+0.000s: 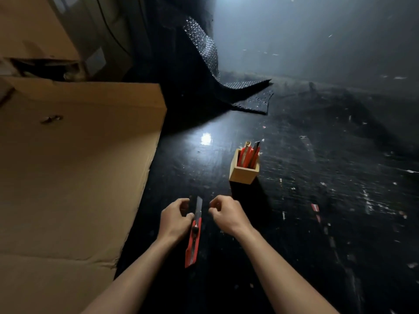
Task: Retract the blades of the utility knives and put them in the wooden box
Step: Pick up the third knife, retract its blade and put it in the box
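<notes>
A red utility knife (193,240) lies on the dark floor between my hands, its blade extended and pointing away from me. My left hand (174,219) rests beside it on the left, its thumb touching the knife near the front of the handle, fingers curled. Just right of the blade, my right hand (226,214) hovers with fingers loosely curled and nothing in them. The wooden box (242,174) stands upright farther ahead and to the right, with several red knives (249,155) sticking out of its top.
A large flat cardboard sheet (72,177) covers the floor on the left. Cardboard boxes (34,30) stand at the back left. A black bubble-wrap sheet (226,87) lies ahead. Small scraps litter the dark floor (328,200) on the right.
</notes>
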Motion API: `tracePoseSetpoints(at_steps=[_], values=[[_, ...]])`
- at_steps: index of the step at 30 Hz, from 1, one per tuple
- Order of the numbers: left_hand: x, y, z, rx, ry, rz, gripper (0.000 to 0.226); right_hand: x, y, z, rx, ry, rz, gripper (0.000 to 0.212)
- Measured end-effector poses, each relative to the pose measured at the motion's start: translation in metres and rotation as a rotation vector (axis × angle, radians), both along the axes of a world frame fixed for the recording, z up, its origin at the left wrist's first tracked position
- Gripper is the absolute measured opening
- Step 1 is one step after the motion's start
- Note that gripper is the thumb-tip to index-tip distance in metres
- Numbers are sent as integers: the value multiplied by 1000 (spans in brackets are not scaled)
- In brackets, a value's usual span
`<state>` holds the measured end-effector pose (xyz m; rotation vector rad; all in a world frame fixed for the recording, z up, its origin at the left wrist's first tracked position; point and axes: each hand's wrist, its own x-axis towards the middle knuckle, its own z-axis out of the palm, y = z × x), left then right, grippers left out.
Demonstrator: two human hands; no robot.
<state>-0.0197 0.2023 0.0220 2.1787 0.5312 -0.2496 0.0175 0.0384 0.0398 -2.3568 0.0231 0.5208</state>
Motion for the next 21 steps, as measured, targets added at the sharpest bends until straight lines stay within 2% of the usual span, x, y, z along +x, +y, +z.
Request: tracePoseSetpoints(at_steps=[4,7,10,15,21], values=[[-23,6,-17,-39,120,-28,50,-33,22,-18,4,152,32,18],[-37,5,-27,-100,177,-76,44,-52,30,-30,42,197,-13,27],[-47,2,-33,-176,173,-72,40,-66,33,-37,100,181,-120,28],[-57,3,-38,-344,161,-42,50,-81,31,-39,176,172,-233,32],[-45,1,-5,-518,46,-115,56,-82,17,-10,336,61,-364,33]])
